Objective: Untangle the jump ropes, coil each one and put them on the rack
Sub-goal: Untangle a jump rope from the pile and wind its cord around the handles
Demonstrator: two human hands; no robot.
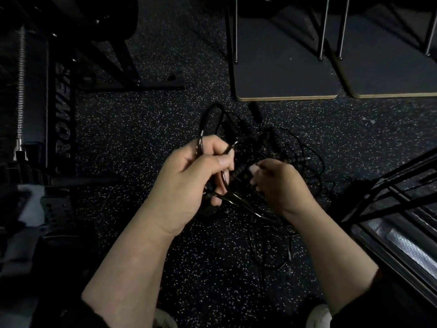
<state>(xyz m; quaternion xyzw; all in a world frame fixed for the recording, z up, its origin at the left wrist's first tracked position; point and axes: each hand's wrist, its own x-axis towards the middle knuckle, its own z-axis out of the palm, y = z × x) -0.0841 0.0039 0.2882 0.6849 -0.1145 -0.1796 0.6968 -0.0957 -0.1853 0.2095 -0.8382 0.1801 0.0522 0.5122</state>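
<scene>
A tangle of thin black jump ropes [295, 147] hangs between my hands and spills onto the speckled floor. My left hand [189, 183] is closed around several loops of cord with small metal ends. My right hand [281, 185] pinches a ribbed black handle [241, 170] of the tangle with its fingertips. Another black handle [256, 112] lies on the floor beyond the pile. Loose cord trails down to the floor below my right wrist. Individual ropes cannot be told apart in the dark knot.
A black metal rack frame [387, 190] stands at the right. Two grey platforms [283, 74] with metal legs sit at the back. A dark machine frame lettered "POWER" [62, 110] is at the left. My shoes [318, 316] show at the bottom edge.
</scene>
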